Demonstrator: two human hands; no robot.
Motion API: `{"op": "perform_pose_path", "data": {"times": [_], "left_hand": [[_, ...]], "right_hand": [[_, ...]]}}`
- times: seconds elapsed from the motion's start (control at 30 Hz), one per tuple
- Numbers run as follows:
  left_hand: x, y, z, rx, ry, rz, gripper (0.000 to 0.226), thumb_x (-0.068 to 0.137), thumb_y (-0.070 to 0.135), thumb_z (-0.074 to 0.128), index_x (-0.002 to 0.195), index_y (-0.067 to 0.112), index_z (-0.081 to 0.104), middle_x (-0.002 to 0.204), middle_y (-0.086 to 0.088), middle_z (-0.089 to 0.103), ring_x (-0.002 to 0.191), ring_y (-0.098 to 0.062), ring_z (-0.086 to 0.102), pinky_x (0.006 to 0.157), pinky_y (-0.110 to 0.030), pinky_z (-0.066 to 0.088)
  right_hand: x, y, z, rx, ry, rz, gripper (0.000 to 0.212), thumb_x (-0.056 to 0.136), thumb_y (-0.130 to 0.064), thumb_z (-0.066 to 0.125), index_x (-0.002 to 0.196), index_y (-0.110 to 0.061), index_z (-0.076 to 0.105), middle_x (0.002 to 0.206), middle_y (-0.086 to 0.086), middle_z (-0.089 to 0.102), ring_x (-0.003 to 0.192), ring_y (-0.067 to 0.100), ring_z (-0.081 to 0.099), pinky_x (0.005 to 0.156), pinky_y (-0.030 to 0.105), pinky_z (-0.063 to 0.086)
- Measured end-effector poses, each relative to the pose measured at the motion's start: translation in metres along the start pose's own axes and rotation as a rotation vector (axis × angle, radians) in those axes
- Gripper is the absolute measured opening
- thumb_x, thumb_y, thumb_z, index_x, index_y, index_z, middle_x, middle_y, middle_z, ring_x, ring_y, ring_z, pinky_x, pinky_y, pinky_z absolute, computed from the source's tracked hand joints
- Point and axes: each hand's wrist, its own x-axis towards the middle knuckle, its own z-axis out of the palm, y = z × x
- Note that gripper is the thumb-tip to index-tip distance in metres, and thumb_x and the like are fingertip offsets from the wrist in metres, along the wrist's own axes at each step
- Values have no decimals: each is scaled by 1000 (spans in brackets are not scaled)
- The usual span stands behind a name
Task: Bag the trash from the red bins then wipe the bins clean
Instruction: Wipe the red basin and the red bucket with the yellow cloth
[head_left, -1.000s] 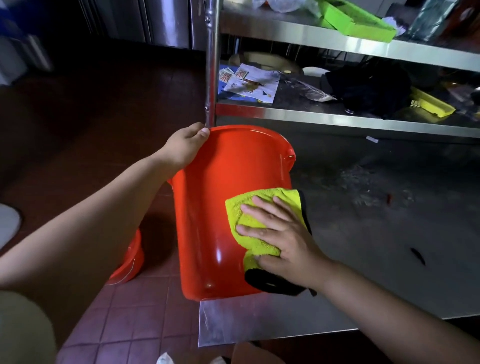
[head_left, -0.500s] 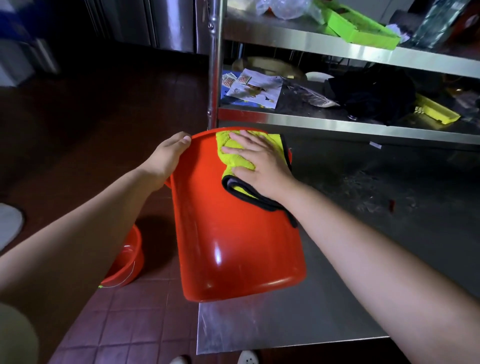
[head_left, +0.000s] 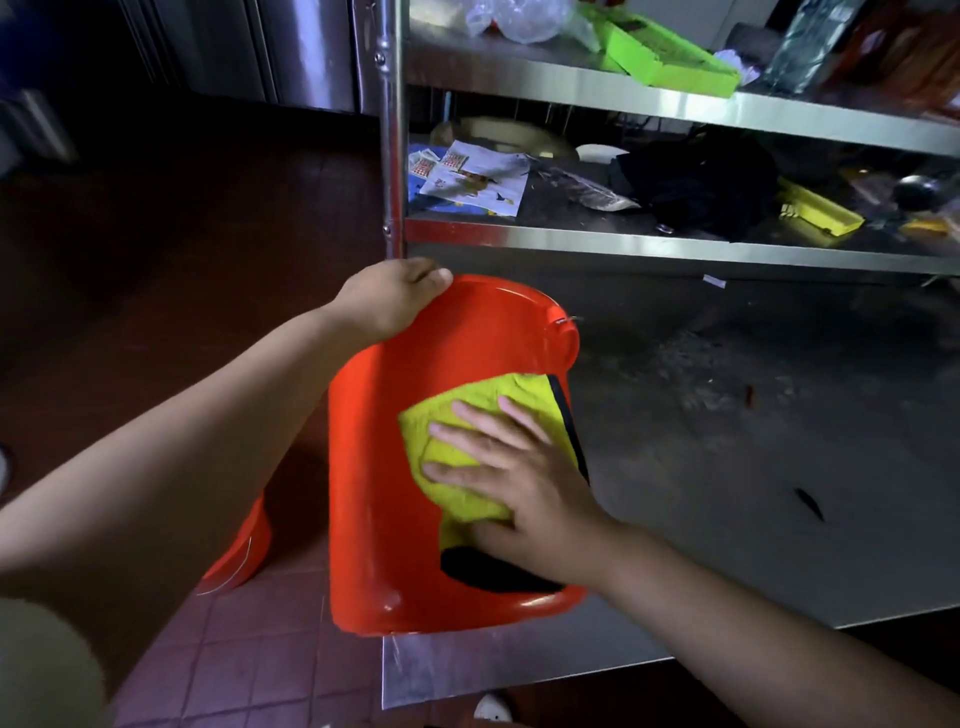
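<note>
The red bin sits in the middle of the frame, tipped on the front edge of the metal table. The left hand curls over its rim at the top and holds it. The right hand, fingers flat and spread, presses a yellow cloth on the bin's outside. So the wiping looks under way. A second red bin waits on the floor, lower left; it probably needs wiping too. I see no trash bag.

A glossy red bin stood tilted on the steel bench corner, with a yellow black-edged cloth flat on its side; beside the bench, a second red bin on the floor.
</note>
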Motion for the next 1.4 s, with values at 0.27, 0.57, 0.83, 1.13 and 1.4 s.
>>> {"op": "perform_pose_path", "data": {"times": [0.27,0.57,0.83,1.13,1.4], "left_hand": [[-4,-17,-6,-128,-9,-37,43,95,47,42,130,24,54,135,-3,54,128,-18,46,110,-32,32],[-10,-34,-13,-515,34,-194,47,97,37,45,138,14,44,129,8,47,114,1,38,93,-15,28],[-25,-47,-17,-574,16,-195,28,100,31,40,113,14,58,112,-6,60,105,-16,56,97,-29,42],[-5,5,-18,-521,40,-65,30,92,9,49,117,18,64,111,-3,64,102,-15,57,88,-15,42],[8,-2,2,-62,193,-57,27,95,37,43,118,35,57,104,2,63,100,-19,51,104,-39,23]], "right_hand": [[16,24,1,90,38,-52,45,80,-37,56,123,-26,62,144,-4,45,142,14,27,117,45,14],[116,94,-24,198,54,187,40,84,-11,64,123,-20,63,145,1,43,141,17,28,117,39,17],[63,44,-8,9,26,105,46,82,-32,64,127,-32,57,149,-7,37,143,11,18,118,36,6],[-11,-6,2,-65,-70,-17,49,77,-41,61,126,-34,59,148,-9,39,145,11,15,119,39,5],[15,20,-1,-7,-51,-53,46,74,-36,64,120,-30,63,143,-6,47,141,12,27,117,38,12]]}}
